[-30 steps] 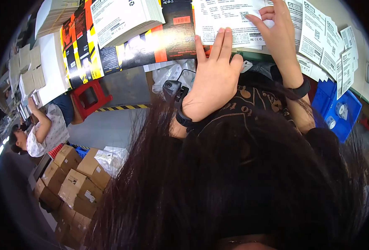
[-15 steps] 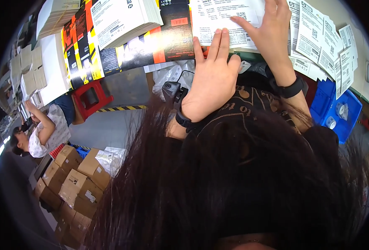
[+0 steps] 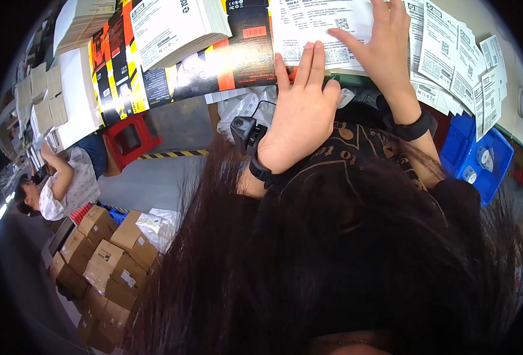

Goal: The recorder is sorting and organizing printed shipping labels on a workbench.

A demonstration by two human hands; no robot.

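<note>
— What are the hands doing?
— I'm seeing the left hand [image 3: 300,112] lying flat, fingers straight, pinning the white printed sheet [image 3: 320,26] against sliding.
— And the right hand [image 3: 385,50]?
— Spreading open-palmed on that sheet, beside the loose label slips [image 3: 456,65]; neither grip is closing on anything.

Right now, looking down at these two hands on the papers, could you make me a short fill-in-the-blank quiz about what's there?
1. Both the left hand and the right hand lie flat on a white printed ____.
2. Each wrist wears a band coloured ____.
3. The plastic bin at the right is coloured ____.
4. The cardboard boxes at lower left are coloured ____.

Missing words: sheet; black; blue; brown
</note>
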